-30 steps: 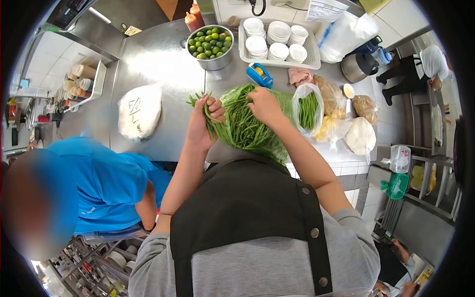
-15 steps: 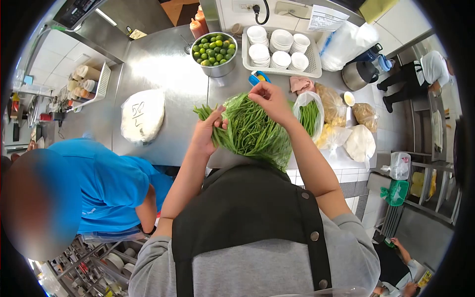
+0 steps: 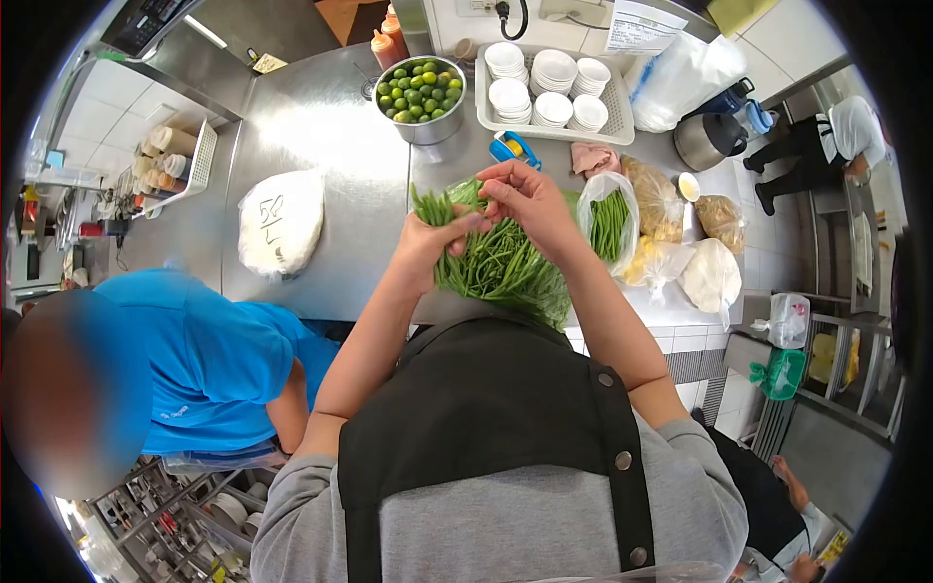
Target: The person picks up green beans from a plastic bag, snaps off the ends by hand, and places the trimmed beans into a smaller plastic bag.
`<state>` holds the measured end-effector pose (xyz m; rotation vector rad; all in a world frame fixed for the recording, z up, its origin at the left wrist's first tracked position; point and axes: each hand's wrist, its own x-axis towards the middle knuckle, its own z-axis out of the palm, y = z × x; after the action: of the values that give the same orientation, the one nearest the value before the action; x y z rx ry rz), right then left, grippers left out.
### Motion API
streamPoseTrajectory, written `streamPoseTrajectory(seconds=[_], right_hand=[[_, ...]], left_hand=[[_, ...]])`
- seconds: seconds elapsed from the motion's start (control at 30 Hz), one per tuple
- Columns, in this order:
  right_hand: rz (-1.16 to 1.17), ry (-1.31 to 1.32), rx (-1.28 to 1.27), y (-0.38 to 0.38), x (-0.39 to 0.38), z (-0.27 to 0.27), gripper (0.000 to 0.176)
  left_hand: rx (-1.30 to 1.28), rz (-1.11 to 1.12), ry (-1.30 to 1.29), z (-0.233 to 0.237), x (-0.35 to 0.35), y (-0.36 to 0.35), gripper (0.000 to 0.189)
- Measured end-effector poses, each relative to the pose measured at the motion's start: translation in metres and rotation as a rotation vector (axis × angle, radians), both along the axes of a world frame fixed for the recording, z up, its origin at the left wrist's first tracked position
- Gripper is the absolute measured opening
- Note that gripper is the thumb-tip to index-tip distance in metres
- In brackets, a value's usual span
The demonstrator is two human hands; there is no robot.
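Wrapped around a bunch of green beans [image 3: 432,209], the left hand [image 3: 430,243] keeps its fingers closed, with the bean ends poking out on the far side; the right hand [image 3: 533,206] has its thumb and fingertips pressed together beside the left thumb, though whether a bean sits between them I cannot tell. Both hands are over the near part of the steel table [image 3: 360,185], above a pile of loose beans [image 3: 501,262] lying on a thin plastic bag [image 3: 556,296]; just right of it stands an open clear bag [image 3: 632,219] with more beans inside. A blue tape dispenser [image 3: 507,148] lies on the far side of the pile; farther left is a metal bowl [image 3: 434,131] of limes [image 3: 418,92]; a white package [image 3: 282,223] with writing rests well to the left.
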<state>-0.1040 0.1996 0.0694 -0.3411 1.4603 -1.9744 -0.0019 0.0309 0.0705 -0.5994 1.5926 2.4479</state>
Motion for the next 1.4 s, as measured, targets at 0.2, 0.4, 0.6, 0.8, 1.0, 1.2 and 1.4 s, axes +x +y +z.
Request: streamPoseTrajectory(seconds=[0.2, 0.4, 0.6, 0.8, 1.0, 1.2, 1.4], right_hand=[[0.109, 0.191, 0.19, -0.004, 0.022, -0.01, 0.015], [-0.051, 0.398, 0.218, -0.009, 0.037, -0.025, 0.014], [0.308, 0.708, 0.134, 0.002, 0.034, 0.007, 0.011], [0.524, 0.667, 0.746, 0.046, -0.024, -0.033, 0.015], [0.448, 0.754, 0.884, 0.021, -0.03, -0.035, 0.013], [0.25, 0.98, 0.745, -0.004, -0.024, -0.075, 0.014], [0.23, 0.748, 0.557, 0.0, -0.036, -0.059, 0.014]], left_hand=[[0.489, 0.246, 0.028, -0.013, -0.001, -0.011, 0.021], [0.496, 0.438, 0.031, -0.015, -0.004, -0.008, 0.023], [0.547, 0.466, -0.032, -0.037, -0.002, -0.02, 0.024], [0.631, 0.367, 0.041, -0.037, 0.004, -0.03, 0.018], [0.939, 0.316, 0.079, -0.032, 0.01, -0.02, 0.017], [0.881, 0.253, 0.01, -0.034, 0.015, -0.008, 0.014], [0.691, 0.218, -0.068, -0.053, 0.016, 0.004, 0.014]])
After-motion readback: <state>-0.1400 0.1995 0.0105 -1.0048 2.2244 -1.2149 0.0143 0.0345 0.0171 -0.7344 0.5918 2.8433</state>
